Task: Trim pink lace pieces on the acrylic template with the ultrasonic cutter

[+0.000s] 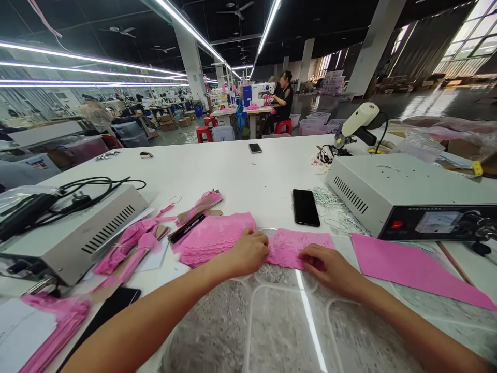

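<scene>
A pink lace piece [285,249] lies between my two hands near the table's front edge, its lower edge scalloped. My left hand [250,252] is closed at its left edge, knuckles up, with the fingertips partly hidden. At the lower right edge, my right hand [325,267] pinches the same lace between thumb and fingers. Beside my left hand is a stack of pink lace pieces [217,233], with a black marker pen [188,229] along its left side. Tied bundles of pink fabric [128,241] lie farther left.
A black phone [306,207] lies beyond my right hand, next to tangled pale cord [337,207]. Grey metal boxes stand left [77,228] and right [411,191]. A pink sheet [411,264] lies right. Clear plastic film [287,326] covers the front. A person [285,98] sits sewing farther off.
</scene>
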A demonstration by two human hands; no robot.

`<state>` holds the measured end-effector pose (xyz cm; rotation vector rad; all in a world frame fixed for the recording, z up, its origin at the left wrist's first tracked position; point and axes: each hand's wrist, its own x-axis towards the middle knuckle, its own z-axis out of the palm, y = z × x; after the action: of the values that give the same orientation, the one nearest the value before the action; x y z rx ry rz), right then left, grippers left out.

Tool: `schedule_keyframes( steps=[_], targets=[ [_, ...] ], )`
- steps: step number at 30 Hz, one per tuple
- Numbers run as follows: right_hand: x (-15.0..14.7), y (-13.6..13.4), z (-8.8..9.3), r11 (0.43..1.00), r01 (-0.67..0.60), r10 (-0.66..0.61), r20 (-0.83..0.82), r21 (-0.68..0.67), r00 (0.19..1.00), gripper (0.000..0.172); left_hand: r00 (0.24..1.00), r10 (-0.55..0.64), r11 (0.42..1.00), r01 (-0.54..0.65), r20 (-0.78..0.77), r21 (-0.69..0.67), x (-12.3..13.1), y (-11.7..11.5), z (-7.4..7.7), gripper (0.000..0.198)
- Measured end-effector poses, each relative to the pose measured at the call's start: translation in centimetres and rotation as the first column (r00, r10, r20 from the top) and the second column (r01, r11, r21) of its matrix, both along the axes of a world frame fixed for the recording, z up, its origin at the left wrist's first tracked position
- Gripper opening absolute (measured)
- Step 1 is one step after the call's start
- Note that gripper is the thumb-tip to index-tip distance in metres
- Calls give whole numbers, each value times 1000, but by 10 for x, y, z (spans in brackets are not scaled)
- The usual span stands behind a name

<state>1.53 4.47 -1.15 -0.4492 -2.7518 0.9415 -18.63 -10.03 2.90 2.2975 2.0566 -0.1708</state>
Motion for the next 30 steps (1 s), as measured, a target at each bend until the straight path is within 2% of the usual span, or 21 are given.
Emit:
schedule_keyframes(
  steps=[9,14,17,22,26,27,30],
  targets=[
    [-3,-5,9,998,-3,4,-27,56,1000,17,991,21,999,-16,135,-44,-6,8,11,13],
    [-27,-32,11,988,8,8,-100,157,995,18,985,32,999,-26,168,-35,-9,9,11,14],
    [-44,-42,5,982,14,9,-120,187,993,4,984,42,999,-39,171,-21,-9,8,9,15],
    [-55,-38,-3,989,44,-23,-146,140,989,16,985,60,998,-65,159,26,-5,3,9,17],
    [-54,-34,-1,995,53,-40,-149,83,988,15,988,78,991,-91,135,93,6,1,6,34],
    [-54,-34,-1,996,54,-42,-147,77,988,16,988,83,989,-97,127,112,9,2,5,32],
    [-52,-34,0,993,77,-65,-141,87,988,13,990,87,981,-105,110,164,14,6,0,10]
  ],
)
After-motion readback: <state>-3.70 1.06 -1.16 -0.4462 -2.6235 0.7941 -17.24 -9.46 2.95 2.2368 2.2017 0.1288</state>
